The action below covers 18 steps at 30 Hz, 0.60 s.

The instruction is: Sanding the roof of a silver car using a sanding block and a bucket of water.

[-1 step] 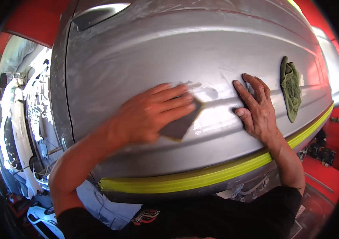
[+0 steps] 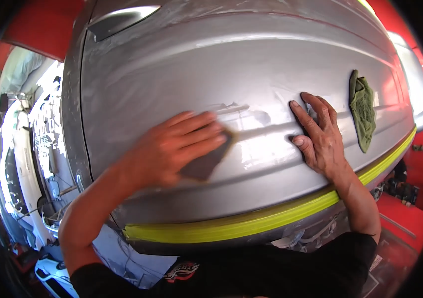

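Observation:
My left hand (image 2: 164, 151) lies over a dark grey sheet of sandpaper (image 2: 204, 164), its fingers pressing the sheet flat on the silver-grey car door panel (image 2: 171, 84). The sheet's brownish edge sticks out past the fingertips, and the hand is slightly blurred. My right hand (image 2: 321, 129) rests on the same panel farther right, fingers and thumb spread, holding nothing. Between the two hands are shiny wet-looking streaks and a bright reflection. A crumpled green cloth (image 2: 362, 111) clings to the panel just right of my right hand.
Yellow-green masking tape (image 2: 231, 231) runs along the panel's lower edge, in front of my body. A door handle (image 2: 122, 21) is at the upper left, above the dark vertical gap of the door edge (image 2: 85, 109). Red surfaces flank the right side.
My left hand has slid left and a little toward me along the panel, carrying the sandpaper. My right hand and the cloth stay where they were.

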### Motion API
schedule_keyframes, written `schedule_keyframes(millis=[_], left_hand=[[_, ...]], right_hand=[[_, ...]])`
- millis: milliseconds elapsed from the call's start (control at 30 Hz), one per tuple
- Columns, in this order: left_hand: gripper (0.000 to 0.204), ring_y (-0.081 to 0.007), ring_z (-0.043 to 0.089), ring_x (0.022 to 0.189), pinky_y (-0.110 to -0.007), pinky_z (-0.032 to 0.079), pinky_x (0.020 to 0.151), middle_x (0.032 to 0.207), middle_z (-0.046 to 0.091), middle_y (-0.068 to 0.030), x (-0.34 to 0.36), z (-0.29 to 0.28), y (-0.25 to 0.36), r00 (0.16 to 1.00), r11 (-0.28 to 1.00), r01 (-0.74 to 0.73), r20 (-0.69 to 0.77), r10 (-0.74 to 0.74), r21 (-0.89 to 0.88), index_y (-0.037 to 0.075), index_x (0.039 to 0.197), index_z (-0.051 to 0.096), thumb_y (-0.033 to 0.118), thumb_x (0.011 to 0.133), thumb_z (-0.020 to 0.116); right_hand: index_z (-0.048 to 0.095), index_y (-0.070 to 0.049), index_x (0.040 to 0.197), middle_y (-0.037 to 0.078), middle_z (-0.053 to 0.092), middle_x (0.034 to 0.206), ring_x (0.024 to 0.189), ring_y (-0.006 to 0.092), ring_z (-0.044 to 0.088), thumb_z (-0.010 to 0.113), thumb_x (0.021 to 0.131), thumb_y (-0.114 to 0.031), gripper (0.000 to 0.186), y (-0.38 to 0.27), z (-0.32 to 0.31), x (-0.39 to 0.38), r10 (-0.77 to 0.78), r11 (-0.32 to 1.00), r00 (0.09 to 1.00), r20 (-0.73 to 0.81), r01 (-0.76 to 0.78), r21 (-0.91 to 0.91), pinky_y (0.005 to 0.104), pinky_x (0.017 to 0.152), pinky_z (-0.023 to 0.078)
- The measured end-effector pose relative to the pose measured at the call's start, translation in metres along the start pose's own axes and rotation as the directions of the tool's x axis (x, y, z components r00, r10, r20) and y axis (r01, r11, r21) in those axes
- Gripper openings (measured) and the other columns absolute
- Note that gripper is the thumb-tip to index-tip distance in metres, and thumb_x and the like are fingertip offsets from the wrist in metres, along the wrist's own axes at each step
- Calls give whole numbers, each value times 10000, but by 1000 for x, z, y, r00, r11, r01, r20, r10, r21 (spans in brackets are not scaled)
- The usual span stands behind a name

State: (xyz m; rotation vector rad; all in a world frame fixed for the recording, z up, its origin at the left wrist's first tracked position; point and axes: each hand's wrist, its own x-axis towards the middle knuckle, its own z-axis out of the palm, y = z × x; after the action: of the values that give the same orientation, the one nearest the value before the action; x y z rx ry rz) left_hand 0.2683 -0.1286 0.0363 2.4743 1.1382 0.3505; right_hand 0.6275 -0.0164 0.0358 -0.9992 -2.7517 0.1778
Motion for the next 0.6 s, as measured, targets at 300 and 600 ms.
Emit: schedule_keyframes(millis=[300,600], left_hand=[[614,-455,505,1399,-582,369,1178,1463,578,-236,-118,9,-9,972,957,226,-100,-211,184,0,1399,609,137,804,677],[969,-504,489,1351,-563,465,1086,1516,425,-356,-151,12,-36,980,974,160,-147,-137,161,-132,1432,492,730,993,424]], right_hand=[[628,-111,1384,184,509,1412,1282,424,471,624,956,-540,606,12,9,4,-29,1000,997,-74,29,6,530,1079,445],[725,-75,1177,203,623,1223,1136,380,561,607,930,-551,549,19,46,13,-122,976,932,-342,174,127,560,987,411]])
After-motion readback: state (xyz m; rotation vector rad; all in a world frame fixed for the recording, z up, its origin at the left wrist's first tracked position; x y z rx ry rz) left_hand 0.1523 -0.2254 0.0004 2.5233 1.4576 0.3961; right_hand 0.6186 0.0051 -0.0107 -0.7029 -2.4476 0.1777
